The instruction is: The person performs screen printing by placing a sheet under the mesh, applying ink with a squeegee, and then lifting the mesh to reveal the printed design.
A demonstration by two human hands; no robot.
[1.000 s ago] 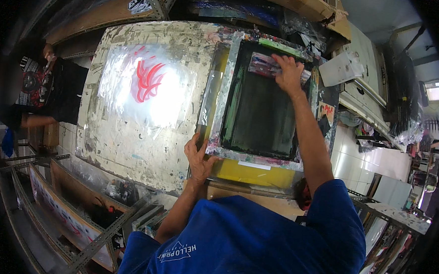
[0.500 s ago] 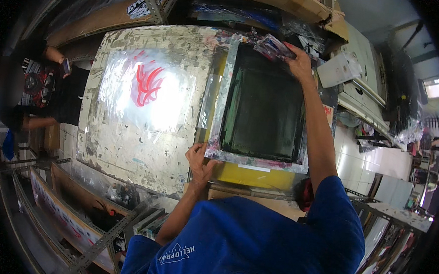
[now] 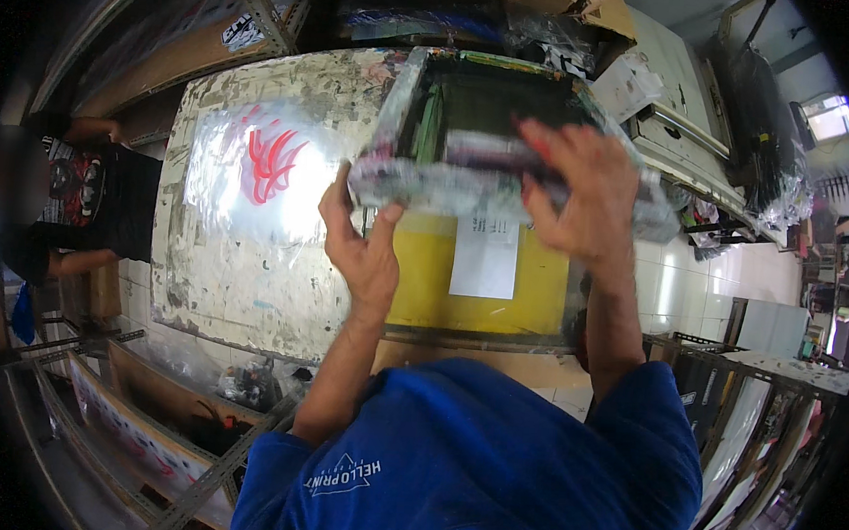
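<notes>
Left fingers (image 3: 336, 203) pinch one frame (image 3: 448, 184); whether right fingers (image 3: 556, 155) grip one squeegee (image 3: 488, 150) is unclear.

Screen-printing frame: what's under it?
Past the near edge of the screen-printing frame, a yellow panel with a white printed sheet on it shows. Anything farther under is covered by the frame; can't tell.

On the worktable (image 3: 240, 299), the plastic sheet (image 3: 329, 169) lies left, the screen-printing frame (image 3: 439, 179) right! Left hand (image 3: 363, 252) at its near left corner, right hand (image 3: 587, 192) over its near rail, probably a squeegee (image 3: 488, 147) inside; paper (image 3: 484, 263) lies before it, a co-worker (image 3: 112, 186) stands far left.
</notes>
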